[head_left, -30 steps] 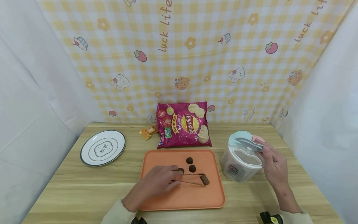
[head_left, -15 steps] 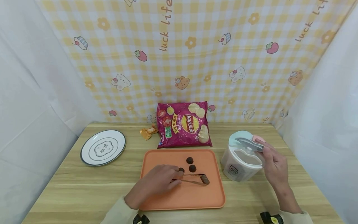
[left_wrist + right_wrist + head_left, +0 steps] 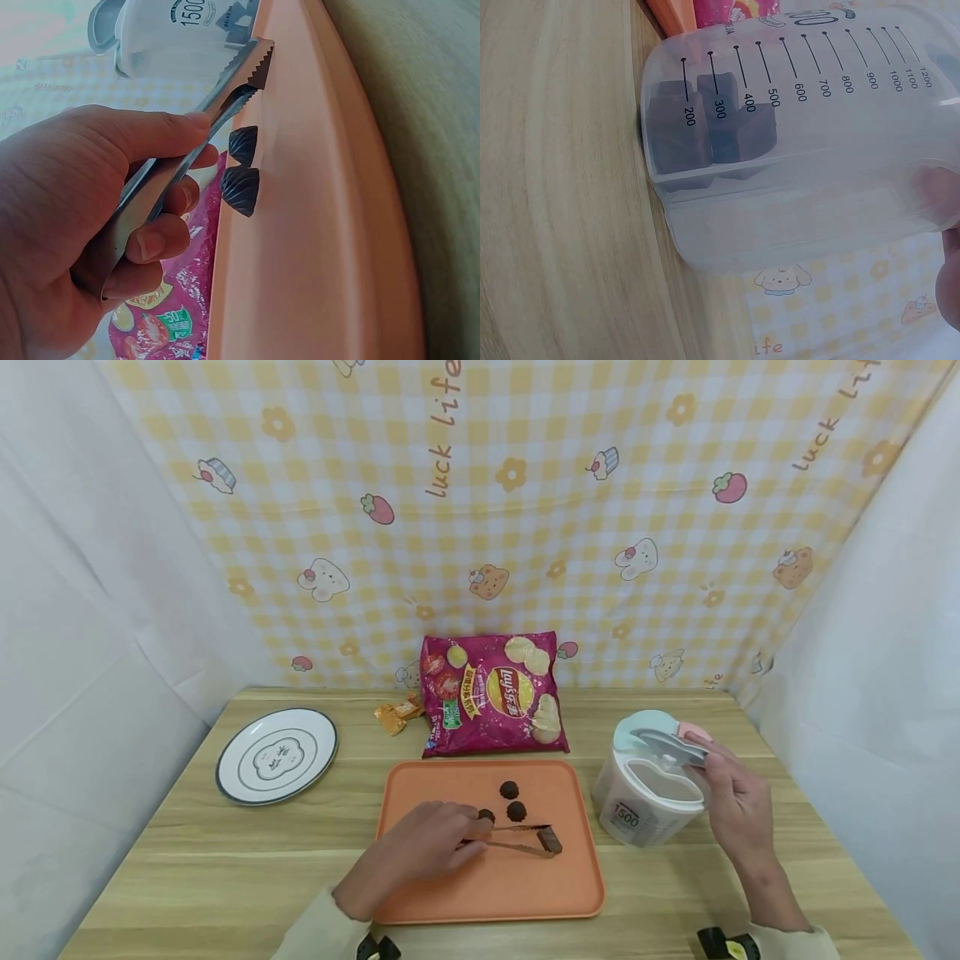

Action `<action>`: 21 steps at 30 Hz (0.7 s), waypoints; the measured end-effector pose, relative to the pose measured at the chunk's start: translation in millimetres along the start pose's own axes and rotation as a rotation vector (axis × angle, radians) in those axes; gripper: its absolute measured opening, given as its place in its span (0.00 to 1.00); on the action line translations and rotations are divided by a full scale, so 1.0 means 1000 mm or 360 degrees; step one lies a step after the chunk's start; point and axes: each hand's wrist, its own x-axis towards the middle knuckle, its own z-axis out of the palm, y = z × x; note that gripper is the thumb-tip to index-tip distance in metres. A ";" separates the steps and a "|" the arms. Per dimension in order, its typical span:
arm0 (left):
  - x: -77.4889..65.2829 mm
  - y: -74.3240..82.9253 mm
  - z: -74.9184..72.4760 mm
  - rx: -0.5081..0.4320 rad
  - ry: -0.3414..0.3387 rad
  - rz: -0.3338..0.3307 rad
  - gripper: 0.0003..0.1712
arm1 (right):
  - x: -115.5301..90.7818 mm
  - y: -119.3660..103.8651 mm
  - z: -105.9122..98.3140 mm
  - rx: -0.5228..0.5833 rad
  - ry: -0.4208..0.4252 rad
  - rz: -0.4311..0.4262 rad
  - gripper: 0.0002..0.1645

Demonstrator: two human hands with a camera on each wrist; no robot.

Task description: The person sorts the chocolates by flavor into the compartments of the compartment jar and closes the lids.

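My left hand [image 3: 420,843] holds metal tongs [image 3: 120,229], thumb on one arm and fingers curled round the other. In the head view the tongs' toothed tips stand either side of a brown chocolate block [image 3: 550,841] on the orange tray [image 3: 487,906]. Behind them sit small dark ridged chocolates [image 3: 516,811], one partly covered by my fingers in that view. Over at the right, my right hand [image 3: 738,797] pinches the raised grey flap [image 3: 670,745] of a clear lidded container [image 3: 637,822]. Dark blocks [image 3: 682,135] lie at its bottom, seen through the wall in the right wrist view.
A purple Lay's chip bag [image 3: 495,693] leans behind the tray, beside orange-wrapped sweets [image 3: 397,714]. White plates with a blue rim [image 3: 277,756] stand at the left of the wooden table [image 3: 180,860]. A checked cloth [image 3: 480,543] hangs at the back.
My left hand has shifted slightly to the right, and the tongs' arms are a little closer together around the chocolate block. The right hand and container have stayed still.
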 end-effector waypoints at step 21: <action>-0.002 0.015 -0.038 0.0075 0.0244 0.0101 0.12 | 0.000 -0.005 -0.002 -0.0045 -0.0001 0.0067 0.16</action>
